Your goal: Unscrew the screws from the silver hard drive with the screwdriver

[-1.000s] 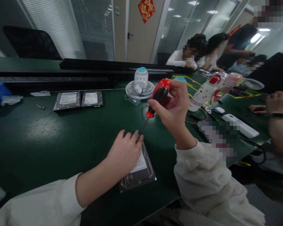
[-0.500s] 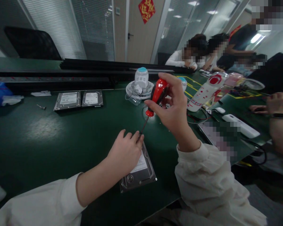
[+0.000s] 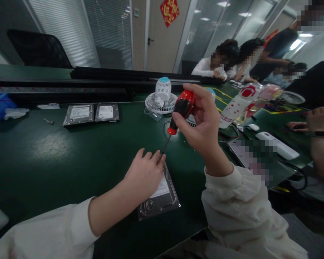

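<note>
My right hand (image 3: 202, 122) grips the red and black handle of a screwdriver (image 3: 184, 108), thumb at the front and fingers curled behind it. The shaft slants down to the far end of a silver hard drive (image 3: 162, 203) lying label up on the green table. My left hand (image 3: 147, 176) lies over the drive and holds it, with fingertips beside the screwdriver's tip. The tip and whatever it touches are hidden by those fingers, and the hand covers much of the drive's left side.
Two more hard drives (image 3: 79, 114) lie at the back left, near a small brush-like piece (image 3: 49, 121). A white fan (image 3: 163, 91) stands behind the screwdriver. At right are a patterned white bottle (image 3: 236, 108), a tablet-like device (image 3: 243, 154), a white bar (image 3: 278, 145) and another person's arm (image 3: 322, 136).
My right thumb and fingers have rolled around the screwdriver handle, the thumb shifting to the right. My left hand and the drive stay in place; the view shifts slightly.
</note>
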A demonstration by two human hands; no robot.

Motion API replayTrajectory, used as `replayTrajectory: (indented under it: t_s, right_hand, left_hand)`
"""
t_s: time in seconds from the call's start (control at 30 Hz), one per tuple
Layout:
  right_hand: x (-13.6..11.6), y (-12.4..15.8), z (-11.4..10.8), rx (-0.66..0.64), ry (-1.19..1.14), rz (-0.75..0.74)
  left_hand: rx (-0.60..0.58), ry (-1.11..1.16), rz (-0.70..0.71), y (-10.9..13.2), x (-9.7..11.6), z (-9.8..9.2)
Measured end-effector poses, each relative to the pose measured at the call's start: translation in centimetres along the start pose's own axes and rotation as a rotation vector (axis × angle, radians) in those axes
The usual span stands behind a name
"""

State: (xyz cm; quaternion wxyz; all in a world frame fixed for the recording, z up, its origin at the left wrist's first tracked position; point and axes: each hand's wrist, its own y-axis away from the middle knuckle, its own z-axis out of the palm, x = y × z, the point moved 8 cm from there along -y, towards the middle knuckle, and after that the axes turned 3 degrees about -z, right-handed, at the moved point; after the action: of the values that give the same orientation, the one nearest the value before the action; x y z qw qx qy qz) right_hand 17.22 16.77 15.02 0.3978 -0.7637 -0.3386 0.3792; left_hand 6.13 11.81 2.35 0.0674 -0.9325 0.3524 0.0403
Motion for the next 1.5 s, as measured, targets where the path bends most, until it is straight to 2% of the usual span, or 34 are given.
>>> replayTrajectory:
  t_s: [0.13, 0.27, 0.33, 0.47, 0.67, 1.13, 1.5]
  right_hand:
    - [-0.1, 0.1, 0.2, -0.026, -0.024, -0.008]
    - [-0.9, -0.2, -0.3, 0.061, 0.042, -0.186]
    - [-0.9, -0.3, -0.3, 0.077, 0.016, -0.218]
    - [-0.5, -0.3, -0.1, 0.023, -0.034, -0.132]
    - [-0.7, -0.3, -0.8, 0.096, 0.087, -0.159]
    - [0.1, -0.3, 0.2, -0.004, -0.026, -0.036]
    - [0.6, 0.1, 0.0, 0.040, 0.037, -0.055]
  left_hand:
    - [-0.005, 0.000, -0.001, 0.0, -0.1, 0.0]
    - [-0.031, -0.007, 0.017, 0.0, 0.0, 0.1]
    - [-0.028, -0.010, 0.017, 0.0, 0.0, 0.0]
    - [-0.026, -0.032, 0.014, 0.0, 0.0, 0.0]
    - [-0.037, -0.024, 0.016, 0.0, 0.0, 0.2]
    - [-0.009, -0.022, 0.024, 0.0, 0.1, 0.2]
    - [-0.034, -0.017, 0.034, 0.0, 0.0, 0.3]
